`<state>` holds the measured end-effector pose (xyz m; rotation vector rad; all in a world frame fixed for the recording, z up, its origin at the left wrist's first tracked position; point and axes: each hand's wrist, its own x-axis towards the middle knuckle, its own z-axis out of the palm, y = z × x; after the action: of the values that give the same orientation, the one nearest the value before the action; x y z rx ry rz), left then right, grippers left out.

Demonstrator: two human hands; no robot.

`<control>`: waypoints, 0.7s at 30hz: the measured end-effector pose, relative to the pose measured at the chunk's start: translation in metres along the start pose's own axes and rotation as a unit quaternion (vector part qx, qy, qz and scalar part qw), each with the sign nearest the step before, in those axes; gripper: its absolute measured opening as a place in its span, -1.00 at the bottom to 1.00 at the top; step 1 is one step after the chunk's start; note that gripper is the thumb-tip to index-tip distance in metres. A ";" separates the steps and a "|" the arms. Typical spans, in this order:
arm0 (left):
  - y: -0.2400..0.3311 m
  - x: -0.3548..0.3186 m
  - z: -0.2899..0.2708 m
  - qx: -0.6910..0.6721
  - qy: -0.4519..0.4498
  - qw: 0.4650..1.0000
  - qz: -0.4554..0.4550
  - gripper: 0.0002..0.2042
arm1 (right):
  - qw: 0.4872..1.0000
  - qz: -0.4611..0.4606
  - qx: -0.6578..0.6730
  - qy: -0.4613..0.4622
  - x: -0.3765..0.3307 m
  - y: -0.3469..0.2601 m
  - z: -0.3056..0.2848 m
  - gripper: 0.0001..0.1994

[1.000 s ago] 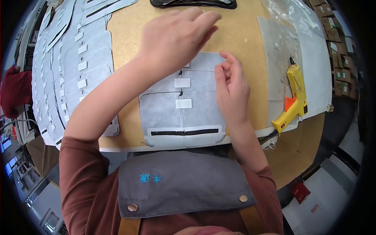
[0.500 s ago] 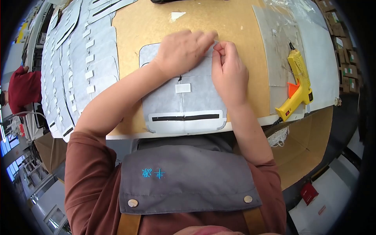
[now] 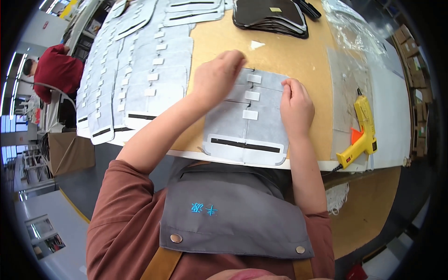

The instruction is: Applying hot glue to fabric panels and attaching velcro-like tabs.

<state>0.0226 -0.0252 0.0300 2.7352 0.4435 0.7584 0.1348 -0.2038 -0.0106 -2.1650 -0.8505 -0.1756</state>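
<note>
On tan table (image 3: pixel 298 56), grey panels (image 3: pixel 267 126); boxes (image 3: pixel 410 48) beyond.

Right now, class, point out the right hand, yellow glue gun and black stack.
Right hand (image 3: pixel 297 110): head view, its back.
Yellow glue gun (image 3: pixel 367 126): head view, its body.
Black stack (image 3: pixel 264 17): head view, its top piece.

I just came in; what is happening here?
A person in a dark grey apron works bare-handed. The curled left hand is at the upper left of overlapping pale grey sheets with white rectangular tags; the right hand is at their right edge. Whether either grip holds something is unclear. A yellow pistol-shaped glue gun lies to the right.
</note>
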 end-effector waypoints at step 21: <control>-0.029 -0.040 -0.067 -0.368 -0.361 0.753 -0.408 -0.59 | 0.999 -0.017 -0.027 -0.038 0.005 -0.006 -0.003 -0.85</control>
<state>-0.0521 -0.0015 0.0581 1.6012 0.8219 -0.3278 0.1354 -0.2007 -0.0031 -2.2211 -0.9364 -0.1354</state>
